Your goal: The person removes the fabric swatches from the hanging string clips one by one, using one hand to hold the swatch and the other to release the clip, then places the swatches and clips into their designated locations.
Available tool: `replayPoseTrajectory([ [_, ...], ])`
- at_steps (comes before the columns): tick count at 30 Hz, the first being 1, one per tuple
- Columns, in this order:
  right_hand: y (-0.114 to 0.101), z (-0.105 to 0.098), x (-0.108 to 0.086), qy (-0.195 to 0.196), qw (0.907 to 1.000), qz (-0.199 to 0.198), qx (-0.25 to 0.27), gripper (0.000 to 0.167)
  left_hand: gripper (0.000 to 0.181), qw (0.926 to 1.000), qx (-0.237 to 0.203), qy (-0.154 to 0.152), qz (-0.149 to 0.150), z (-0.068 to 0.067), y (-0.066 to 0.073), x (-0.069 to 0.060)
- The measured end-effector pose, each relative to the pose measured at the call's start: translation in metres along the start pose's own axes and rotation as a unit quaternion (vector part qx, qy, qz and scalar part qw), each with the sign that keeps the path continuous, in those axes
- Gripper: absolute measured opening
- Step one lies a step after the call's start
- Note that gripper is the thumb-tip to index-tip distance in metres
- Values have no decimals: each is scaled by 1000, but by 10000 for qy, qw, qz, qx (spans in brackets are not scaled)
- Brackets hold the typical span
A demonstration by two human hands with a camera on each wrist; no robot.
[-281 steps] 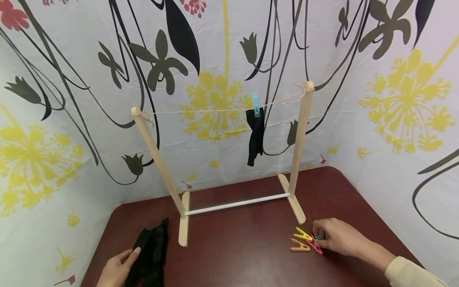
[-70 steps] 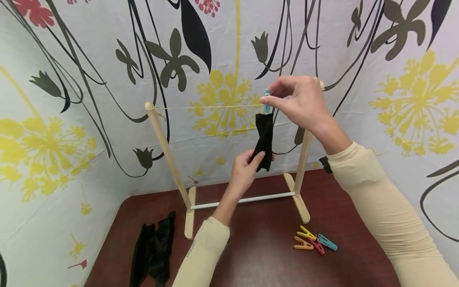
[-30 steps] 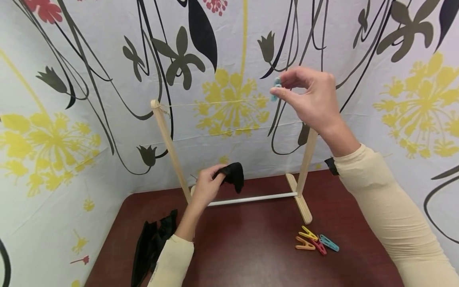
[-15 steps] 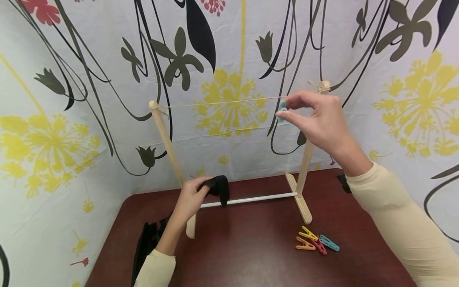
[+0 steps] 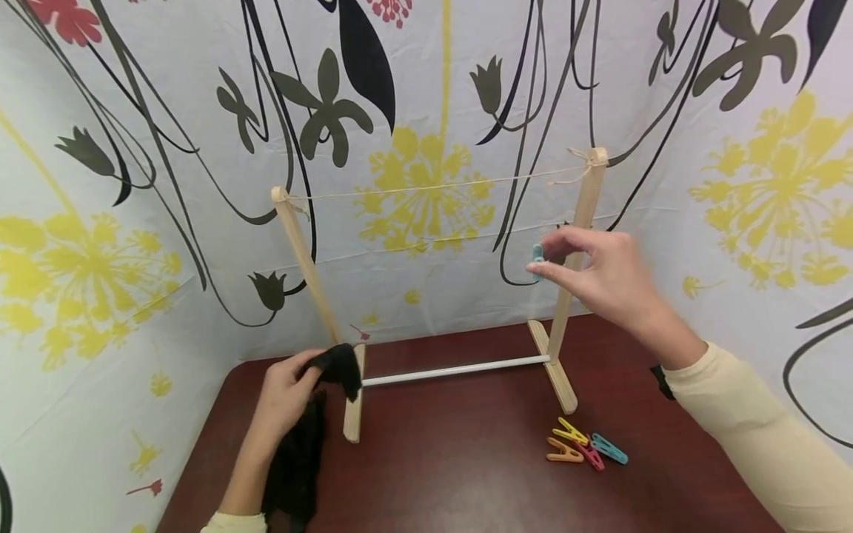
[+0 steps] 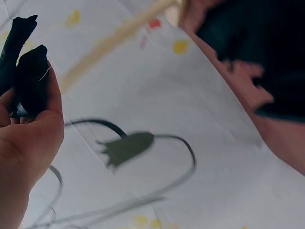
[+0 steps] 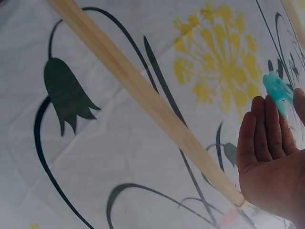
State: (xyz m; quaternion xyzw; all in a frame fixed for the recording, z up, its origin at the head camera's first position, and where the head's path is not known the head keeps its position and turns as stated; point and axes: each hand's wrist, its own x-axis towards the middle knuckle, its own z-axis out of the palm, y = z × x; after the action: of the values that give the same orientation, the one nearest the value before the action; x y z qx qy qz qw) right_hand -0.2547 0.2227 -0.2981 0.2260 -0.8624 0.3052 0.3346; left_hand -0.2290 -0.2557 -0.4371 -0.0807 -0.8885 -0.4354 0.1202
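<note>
My left hand (image 5: 283, 392) pinches a small black cloth (image 5: 341, 370), folded over and drooping, by the left foot of a wooden clothesline stand (image 5: 355, 407). Below that hand, more black cloth (image 5: 296, 463) lies on the table, partly covered by the forearm. In the left wrist view, thumb and fingers grip the held cloth (image 6: 32, 78). Right of centre, below the string (image 5: 426, 187), my right hand (image 5: 606, 277) pinches a light blue clothespin (image 5: 537, 260) between thumb and fingertips. The right wrist view shows the same clothespin (image 7: 277, 88) at the fingertips. Nothing hangs on the string.
Loose clothespins lie at the table's right: yellow (image 5: 569, 431), orange (image 5: 563, 451), red (image 5: 590, 453) and blue (image 5: 609, 448). A white rod (image 5: 453, 371) joins the stand's feet, near the floral cloth backdrop (image 5: 413, 311). The right post (image 5: 562, 318) rises behind my right hand.
The light blue clothespin came off the string and the black cloth left the line. My left hand carried the cloth down and left; my right hand lowered with the clothespin.
</note>
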Motion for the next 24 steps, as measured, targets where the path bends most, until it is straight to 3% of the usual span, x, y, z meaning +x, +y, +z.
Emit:
replayPoseTrajectory([
  [5,8,21,-19,-432,9990,-68,3,19,25,9975,-237,-65,-664,-21,-24,-14],
  [9,17,36,-36,-747,9970,183,98,19,27,9953,-251,-31,-933,-28,-43,-25],
  [15,41,50,-77,-1540,9840,886,89,23,29,9891,407,1,-1415,-34,-63,-40],
  [19,58,53,-108,-1849,9760,1150,-3,22,34,9797,890,-336,-1766,-37,-74,-47],
  [24,70,55,-131,-2036,9700,1331,-40,21,34,9685,872,-973,-2117,-41,-84,-51],
])
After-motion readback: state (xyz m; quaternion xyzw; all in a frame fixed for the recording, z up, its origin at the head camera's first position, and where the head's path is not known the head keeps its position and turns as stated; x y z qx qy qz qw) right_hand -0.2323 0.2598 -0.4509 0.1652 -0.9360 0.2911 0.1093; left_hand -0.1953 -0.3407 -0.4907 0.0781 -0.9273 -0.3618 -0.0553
